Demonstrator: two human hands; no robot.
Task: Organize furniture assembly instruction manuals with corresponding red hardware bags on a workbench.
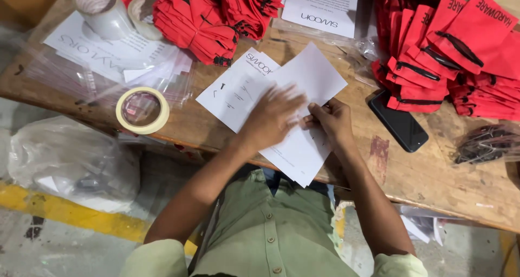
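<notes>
Two hands work on white sheets at the near edge of the wooden counter (433, 174). The left hand (273, 117) lies flat, its grip spread, blurred, on the top sheet (311, 79), a plain white rectangle turned at an angle and overhanging the counter's edge. The right hand (333, 120) pinches that sheet's side between thumb and fingers. A second sheet (233, 90), with small dark marks, lies under it. Three tape rolls show: one (142, 110) near the edge, two (103, 8) at the far left corner. One black phone (398, 122) lies beside two heaps of red pouches (460, 55).
</notes>
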